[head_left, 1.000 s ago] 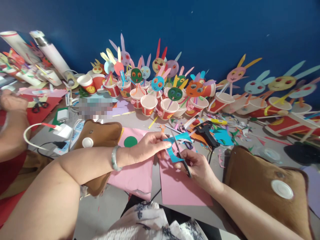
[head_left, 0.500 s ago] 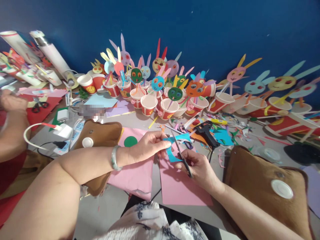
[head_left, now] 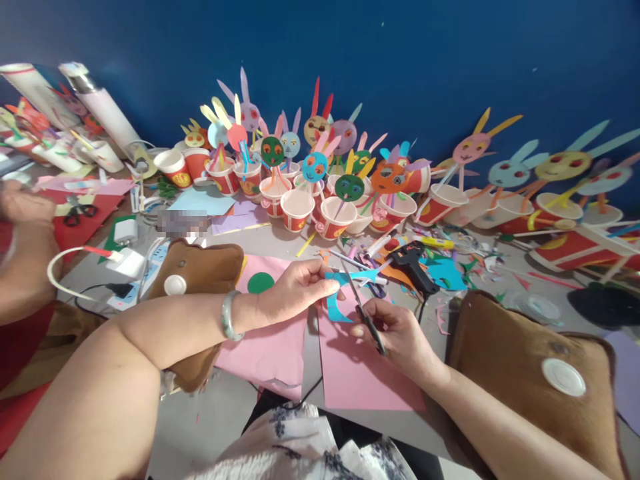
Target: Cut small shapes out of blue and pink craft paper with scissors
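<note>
Between thumb and fingers, my left hand (head_left: 303, 288) pinches a curved piece of blue paper (head_left: 339, 309). My right hand (head_left: 393, 328) is closed on the handles of a pair of scissors (head_left: 368, 320); their blades point up and away, across the blue paper. Both hands are above a pink sheet of paper (head_left: 360, 380). To the left, a green paper circle (head_left: 261, 283) lies on another pink piece (head_left: 270, 357), partly under my left forearm.
Paper cups (head_left: 299, 212) with paper rabbit heads line the back. A black glue gun (head_left: 414, 267) rests among paper scraps. Brown cushion-like pouches (head_left: 525, 380) lie at both sides. At far left, another person's hand (head_left: 27, 203) is near black scissors (head_left: 80, 211).
The blue paper has turned and shifted slightly left in my left hand, its lower strip now hanging loose beside the blades. My right hand stays nearly in place with the scissors.
</note>
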A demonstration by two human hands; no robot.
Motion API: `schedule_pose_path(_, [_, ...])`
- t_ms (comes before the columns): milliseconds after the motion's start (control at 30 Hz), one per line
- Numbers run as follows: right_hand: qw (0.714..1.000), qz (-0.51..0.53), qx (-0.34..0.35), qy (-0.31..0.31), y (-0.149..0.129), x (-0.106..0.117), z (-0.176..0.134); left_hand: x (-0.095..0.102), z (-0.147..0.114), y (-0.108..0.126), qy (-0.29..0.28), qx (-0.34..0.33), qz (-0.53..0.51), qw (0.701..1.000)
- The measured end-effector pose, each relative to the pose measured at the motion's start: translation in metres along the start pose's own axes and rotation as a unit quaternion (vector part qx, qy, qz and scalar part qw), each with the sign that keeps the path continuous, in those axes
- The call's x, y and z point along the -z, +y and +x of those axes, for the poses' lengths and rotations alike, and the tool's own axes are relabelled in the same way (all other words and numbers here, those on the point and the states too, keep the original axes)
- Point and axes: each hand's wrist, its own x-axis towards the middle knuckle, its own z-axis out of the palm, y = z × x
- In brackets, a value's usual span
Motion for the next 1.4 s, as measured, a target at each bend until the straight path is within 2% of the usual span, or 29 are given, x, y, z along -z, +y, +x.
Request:
schedule_pose_path(367, [1.000, -0.004, -0.007, -0.001, 0.007, 0.001, 0.001, 0.002, 0.000, -0.001, 0.020, -0.010, 0.010, 1.000])
schedule_pose_path(667, [1.000, -0.005, -0.013, -0.002, 0.007, 0.002, 0.001, -0.003, 0.000, 0.008, 0.006, 0.013, -0.049, 0.999])
schedule_pose_path(1400, [1.000, -0.011, -0.017, -0.004, 0.012, 0.004, 0.001, -0.002, 0.002, 0.013, 0.017, -0.007, -0.012, 1.000])
